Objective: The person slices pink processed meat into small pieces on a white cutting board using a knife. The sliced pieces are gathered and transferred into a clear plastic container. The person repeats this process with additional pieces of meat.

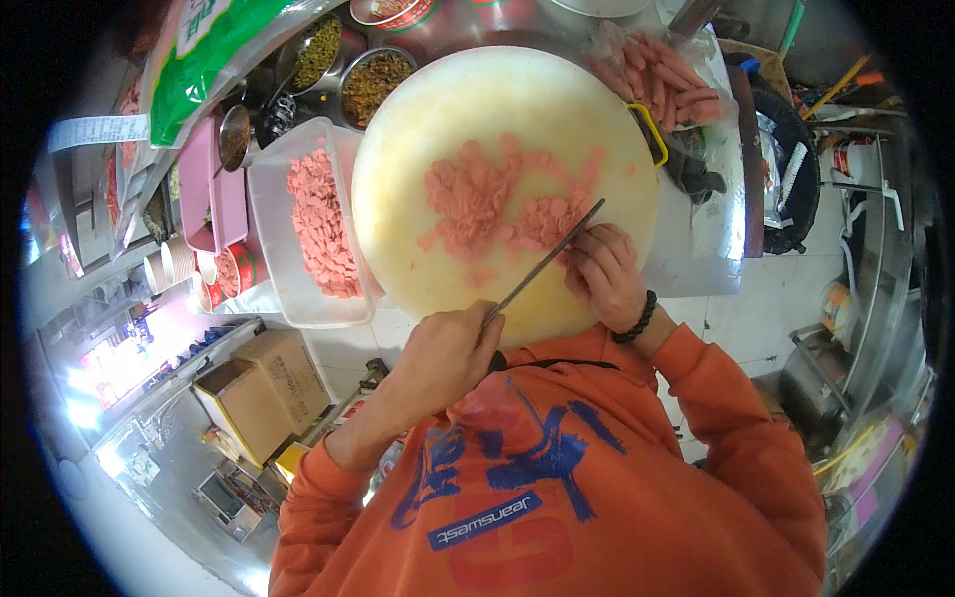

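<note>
My left hand [448, 354] grips the handle of a kitchen knife [533, 276], whose blade is seen nearly edge-on. The blade slants up and right over a round, pale cutting board [403, 172]. Beside the blade, the curled fingers of my right hand [608, 272] press down on pink sausage, of which only a sliver shows by the fingertips. Sliced sausage [548, 220] lies just beyond the blade. Another loose pile of slices [470, 190] spreads across the middle of the board.
Left of the board, a clear plastic tub [268, 224] holds many sausage slices [321, 224]. Whole sausages [664, 78] lie in a plastic bag at the upper right. Metal bowls of chopped food [377, 86] and a pink bin [213, 186] stand at the left. A yellow handle [649, 134] touches the board's edge.
</note>
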### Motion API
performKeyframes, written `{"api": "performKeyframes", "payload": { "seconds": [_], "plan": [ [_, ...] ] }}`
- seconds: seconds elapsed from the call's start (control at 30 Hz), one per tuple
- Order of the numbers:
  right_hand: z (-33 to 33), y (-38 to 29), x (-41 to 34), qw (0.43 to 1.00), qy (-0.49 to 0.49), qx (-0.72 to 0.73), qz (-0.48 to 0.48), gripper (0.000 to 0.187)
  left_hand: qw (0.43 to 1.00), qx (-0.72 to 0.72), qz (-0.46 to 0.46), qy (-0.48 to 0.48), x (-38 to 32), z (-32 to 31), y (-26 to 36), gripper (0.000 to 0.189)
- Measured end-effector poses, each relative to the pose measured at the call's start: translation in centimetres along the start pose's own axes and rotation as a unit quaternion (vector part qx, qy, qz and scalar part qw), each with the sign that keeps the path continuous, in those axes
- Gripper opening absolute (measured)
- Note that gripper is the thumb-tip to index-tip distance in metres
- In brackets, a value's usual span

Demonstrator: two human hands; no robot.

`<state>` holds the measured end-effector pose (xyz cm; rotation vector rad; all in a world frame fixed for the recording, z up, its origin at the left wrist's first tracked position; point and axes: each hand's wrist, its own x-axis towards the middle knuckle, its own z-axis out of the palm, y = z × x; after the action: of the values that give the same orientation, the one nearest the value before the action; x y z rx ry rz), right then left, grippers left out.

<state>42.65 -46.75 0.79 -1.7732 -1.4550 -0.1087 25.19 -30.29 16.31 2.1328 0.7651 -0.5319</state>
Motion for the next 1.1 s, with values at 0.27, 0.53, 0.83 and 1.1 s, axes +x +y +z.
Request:
{"api": "performKeyframes", "payload": {
  "seconds": [0.27, 0.53, 0.83, 1.1],
  "plan": [
    [-0.3, 0.2, -0.1, 1.000, -0.006, 0.013, -0.010, 0.034, 0.995, -0.020, 0.079, 0.060, 3.9, 2.5, 0.5, 0.022],
    [0.2, 0.1, -0.4, 1.000, -0.004, 0.015, 0.010, 0.036, 0.995, 0.000, 0.071, 0.073, 2.4, 2.4, 0.9, 0.023],
    [0.1, 0.1, -0.2, 0.999, 0.032, 0.002, -0.008, 0.034, 1.000, -0.007, 0.017, 0.005, 1.2, -0.1, 1.0, 0.024],
    [-0.2, 0.0, -0.1, 1.000, -0.007, -0.003, 0.001, 0.035, 0.985, -0.041, 0.119, 0.117, 5.5, 5.3, -0.4, 0.023]
  ]
}}
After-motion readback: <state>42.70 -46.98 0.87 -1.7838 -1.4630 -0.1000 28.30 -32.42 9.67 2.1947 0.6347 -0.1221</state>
